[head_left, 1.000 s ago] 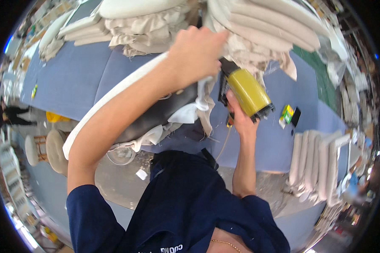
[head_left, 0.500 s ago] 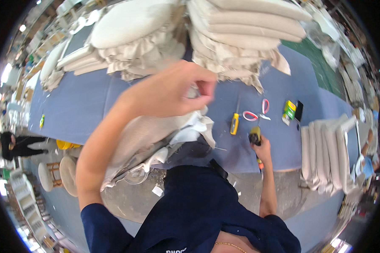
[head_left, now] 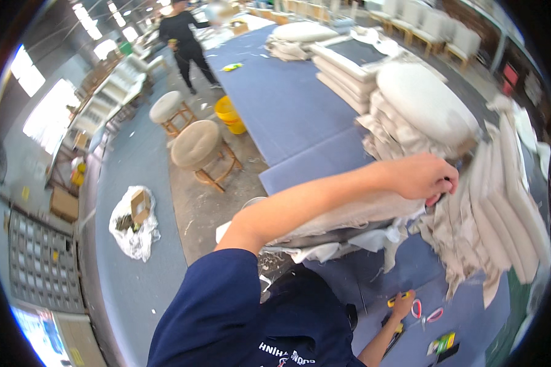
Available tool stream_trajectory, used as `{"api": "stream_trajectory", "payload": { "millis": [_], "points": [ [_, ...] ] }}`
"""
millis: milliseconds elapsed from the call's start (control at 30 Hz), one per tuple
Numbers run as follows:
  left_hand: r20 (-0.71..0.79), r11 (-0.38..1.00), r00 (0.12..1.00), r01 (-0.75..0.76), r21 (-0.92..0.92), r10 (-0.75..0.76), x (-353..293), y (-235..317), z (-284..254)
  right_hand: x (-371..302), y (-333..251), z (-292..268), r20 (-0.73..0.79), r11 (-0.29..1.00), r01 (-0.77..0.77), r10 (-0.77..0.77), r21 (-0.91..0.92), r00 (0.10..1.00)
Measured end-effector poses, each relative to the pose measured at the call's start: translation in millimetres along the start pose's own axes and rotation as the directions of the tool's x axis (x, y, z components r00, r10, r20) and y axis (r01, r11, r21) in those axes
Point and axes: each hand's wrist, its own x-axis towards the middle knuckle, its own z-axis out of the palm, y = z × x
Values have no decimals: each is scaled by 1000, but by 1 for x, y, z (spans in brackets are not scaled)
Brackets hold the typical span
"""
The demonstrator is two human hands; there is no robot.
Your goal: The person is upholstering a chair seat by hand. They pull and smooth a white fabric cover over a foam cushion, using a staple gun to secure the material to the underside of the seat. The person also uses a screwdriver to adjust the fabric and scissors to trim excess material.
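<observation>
My left hand (head_left: 431,178) is raised over the far end of a beige upholstered piece (head_left: 349,218), its fingers curled closed; anything inside them is hidden. Loose white and beige cloth edges hang from that piece toward me. Low in the view, my right hand (head_left: 404,304) closes on the yellow handle of a screwdriver (head_left: 391,301) at the blue table. Partly behind my right wrist lies a black-and-yellow hand tool (head_left: 399,328), its kind unclear. Just right of that hand are scissors (head_left: 434,315) with red-and-white handles.
A green-and-yellow packet (head_left: 442,344) and a flat black object (head_left: 449,354) lie on the blue table (head_left: 312,140). Cushion stacks (head_left: 502,202) stand on its far side. Round stools (head_left: 197,144), a yellow bucket (head_left: 229,114) and a standing person (head_left: 187,43) are at the left.
The view has swung left. My right hand has let go of the black-and-yellow tool and taken hold of the screwdriver. My left hand stays above the upholstered piece.
</observation>
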Motion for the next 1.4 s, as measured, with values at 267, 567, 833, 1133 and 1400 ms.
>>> {"api": "stream_trajectory", "payload": {
  "millis": [267, 567, 833, 1133, 1400],
  "points": [
    [236, 956, 972, 81, -283, -12, -26, -27, -25, -4, 23, -36, 447, 371, -514, 255, 774, 857],
    [284, 942, 958, 127, -311, -36, 3, -6, 17, -28, -130, -140, -112, 66, 102, 155, 993, 982],
    [197, 981, 974, -73, -182, 109, 9, 5, 59, -33, -271, -214, -513, -35, 550, 312, 835, 799],
    [114, 960, 991, 99, -260, -71, -12, 7, 29, -37, -327, -218, -545, -112, 569, 188, 815, 817],
    [65, 957, 987, 158, -243, -147, -7, 15, 35, -38, -350, -203, -626, -33, 661, 291, 750, 724]
  ]
}}
